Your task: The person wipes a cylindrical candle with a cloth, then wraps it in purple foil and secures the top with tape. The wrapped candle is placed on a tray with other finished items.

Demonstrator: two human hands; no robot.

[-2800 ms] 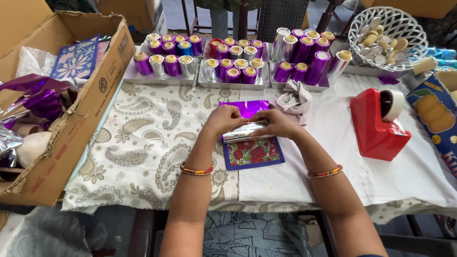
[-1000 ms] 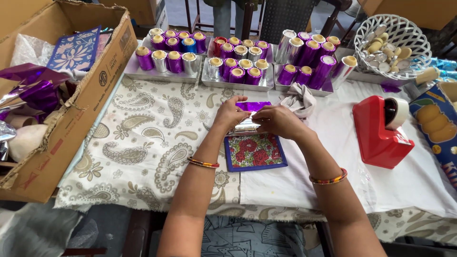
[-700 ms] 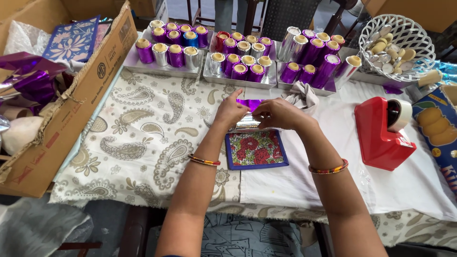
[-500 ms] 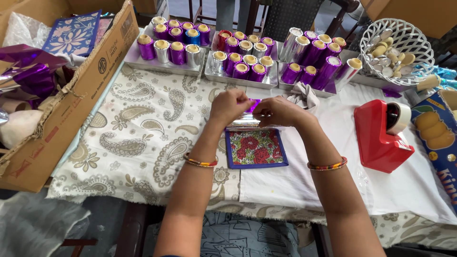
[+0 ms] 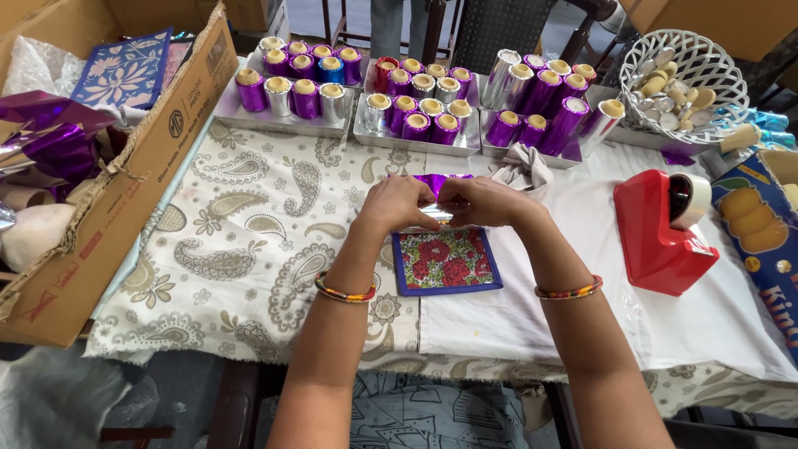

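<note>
Head view: left hand (image 5: pixel 397 202) and right hand (image 5: pixel 486 201) meet at mid-tabletop, both pinching a small foil piece (image 5: pixel 436 214), silver with purple showing behind, just above a floral mat (image 5: pixel 445 262). Trays of foil-wrapped rolls (image 5: pixel 416 104) sit beyond. Red tape dispenser (image 5: pixel 661 229) right, cardboard box (image 5: pixel 125 179) left, white basket (image 5: pixel 686 87) far right.

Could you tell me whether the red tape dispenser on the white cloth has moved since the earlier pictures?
No. The red tape dispenser sits in the same spot on the white cloth, below the white basket; only the camera shifted.
</note>
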